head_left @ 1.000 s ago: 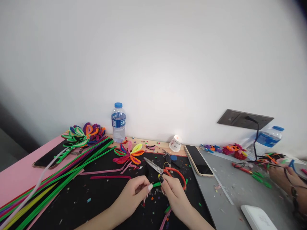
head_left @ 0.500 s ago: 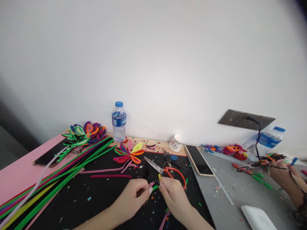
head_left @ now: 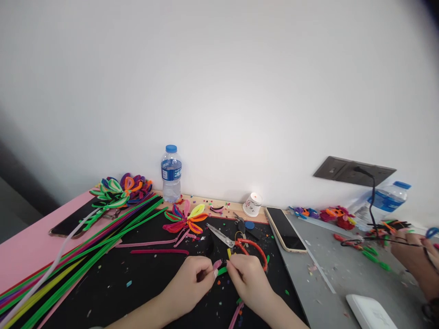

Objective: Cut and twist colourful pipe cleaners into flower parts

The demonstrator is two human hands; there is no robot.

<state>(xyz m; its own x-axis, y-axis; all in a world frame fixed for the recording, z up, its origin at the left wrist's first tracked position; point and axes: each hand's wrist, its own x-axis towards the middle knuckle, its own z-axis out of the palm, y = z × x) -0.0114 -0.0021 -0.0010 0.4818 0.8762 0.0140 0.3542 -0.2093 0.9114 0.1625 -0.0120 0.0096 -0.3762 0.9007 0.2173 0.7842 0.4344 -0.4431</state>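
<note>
Low in the middle, my left hand (head_left: 192, 279) is closed in a pinch on a pink pipe cleaner (head_left: 217, 264), whose short looped end sticks out past the fingertips. Close beside it, my right hand (head_left: 249, 278) is closed too, with a short yellow pipe cleaner end (head_left: 229, 252) poking up from its fingers. A green pipe cleaner piece (head_left: 222, 271) shows between the hands; which hand grips it I cannot tell. Orange-handled scissors (head_left: 224, 238) lie open just beyond. Further left sits a multicoloured pipe cleaner flower (head_left: 185, 218).
Long pipe cleaners (head_left: 85, 256) fan out at left beside finished flowers (head_left: 120, 189). A water bottle (head_left: 171, 176), paper cup (head_left: 253, 204), keys (head_left: 240, 225) and phone (head_left: 285, 230) stand or lie along the back. At right are a white device (head_left: 370, 311) and another person's hand (head_left: 411, 251).
My hands stay nearly in place, with a small shift of the fingers; the dark tip between them shows less. At right, the other person's hand has moved slightly, lifting a blue loop.
</note>
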